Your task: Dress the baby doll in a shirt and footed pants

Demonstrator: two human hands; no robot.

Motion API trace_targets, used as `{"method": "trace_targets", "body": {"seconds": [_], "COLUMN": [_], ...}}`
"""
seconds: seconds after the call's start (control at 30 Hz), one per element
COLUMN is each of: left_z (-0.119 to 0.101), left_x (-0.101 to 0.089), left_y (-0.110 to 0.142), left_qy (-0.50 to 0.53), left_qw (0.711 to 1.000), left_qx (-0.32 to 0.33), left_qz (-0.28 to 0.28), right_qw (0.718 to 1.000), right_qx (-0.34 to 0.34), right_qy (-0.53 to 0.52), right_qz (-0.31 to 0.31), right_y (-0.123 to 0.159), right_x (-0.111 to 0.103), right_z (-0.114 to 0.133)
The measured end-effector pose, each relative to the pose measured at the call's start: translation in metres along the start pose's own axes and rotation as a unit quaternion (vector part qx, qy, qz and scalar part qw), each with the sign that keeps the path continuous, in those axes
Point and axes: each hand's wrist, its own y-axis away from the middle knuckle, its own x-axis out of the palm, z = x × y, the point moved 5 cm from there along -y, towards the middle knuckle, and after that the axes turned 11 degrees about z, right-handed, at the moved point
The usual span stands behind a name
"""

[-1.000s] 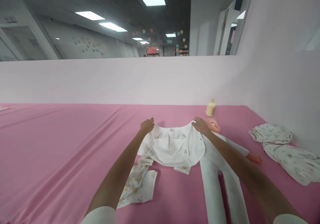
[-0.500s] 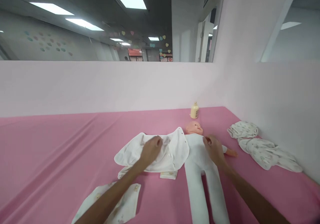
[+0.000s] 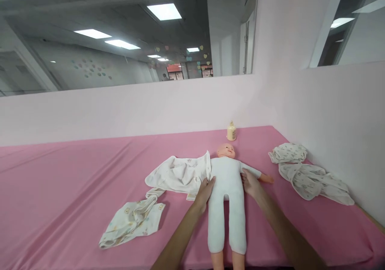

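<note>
Shifted to either flank, left hand [image 3: 205,189] and right hand [image 3: 249,182] bracket the doll [image 3: 227,179] between them, finger closure unclear, apparently a hand-placement step calling next for even support, with white shirt [image 3: 180,174] left of the grip.

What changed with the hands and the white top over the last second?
Both hands let go of the white top; left hand and right hand moved rightward to the doll's sides. Grip firmness unclear. Same: bottle beyond the doll's head, patterned cloths by the right wall.
</note>
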Motion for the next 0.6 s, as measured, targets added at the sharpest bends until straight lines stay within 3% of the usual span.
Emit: {"method": "trace_targets", "body": {"seconds": [0.1, 0.23, 0.6], "left_z": [-0.005, -0.007, 0.002], "left_x": [0.01, 0.013, 0.015], "left_y": [0.0, -0.004, -0.009], "left_qy": [0.013, 0.019, 0.035], "left_qw": [1.0, 1.0, 0.997], "left_qx": [0.001, 0.01, 0.026], "left_qz": [-0.008, -0.015, 0.062], "right_qw": [0.994, 0.981, 0.979], "right_qx": [0.076, 0.129, 0.128], "right_qy": [-0.062, -0.127, -0.14], "right_qz": [0.037, 0.063, 0.073], "right_y": [0.007, 0.017, 0.019], "right_x": [0.013, 0.025, 0.027], "right_z": [-0.002, -0.005, -0.006]}}
